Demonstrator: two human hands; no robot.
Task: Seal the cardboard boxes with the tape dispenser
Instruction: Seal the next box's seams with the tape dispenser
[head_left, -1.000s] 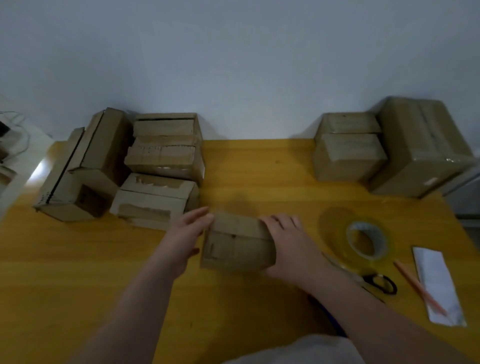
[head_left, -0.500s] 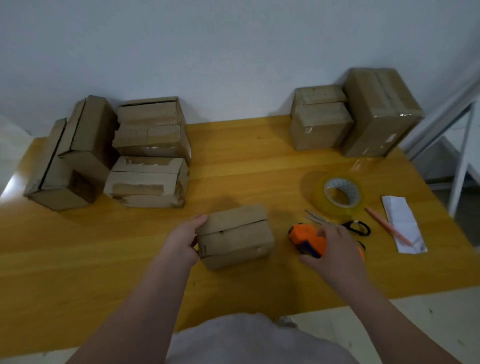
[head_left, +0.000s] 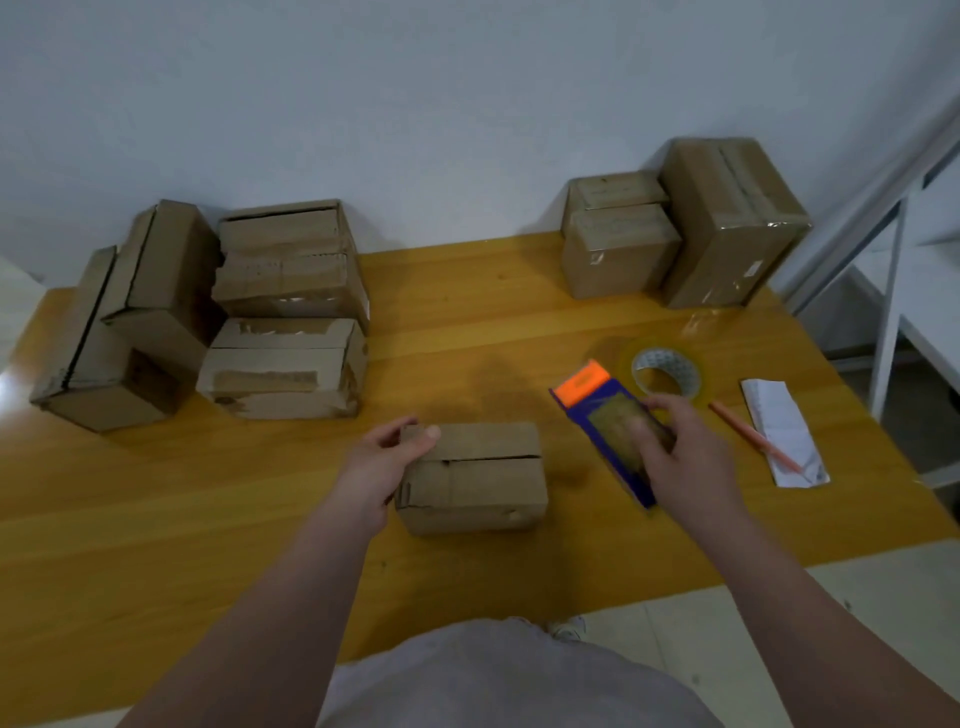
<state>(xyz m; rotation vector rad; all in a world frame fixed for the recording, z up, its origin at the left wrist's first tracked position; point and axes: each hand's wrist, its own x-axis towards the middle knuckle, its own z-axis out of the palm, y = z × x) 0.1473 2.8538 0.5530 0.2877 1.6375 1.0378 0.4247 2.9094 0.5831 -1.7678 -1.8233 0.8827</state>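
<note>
Hands (head_left: 376, 467) (head_left: 680, 449) on box (head_left: 478, 480) and tape dispenser (head_left: 605, 428)

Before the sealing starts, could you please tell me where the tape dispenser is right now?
In the head view, the tape dispenser is right of centre, gripped by the right hand, between the small cardboard box and the clear tape roll.

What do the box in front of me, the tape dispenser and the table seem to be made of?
Box: matte brown cardboard, creased with frayed flap edges. Tape dispenser: probably plastic, smooth orange and blue parts. Table: wood or wood-look laminate, yellowish, faint grain lines, slight sheen.
</note>
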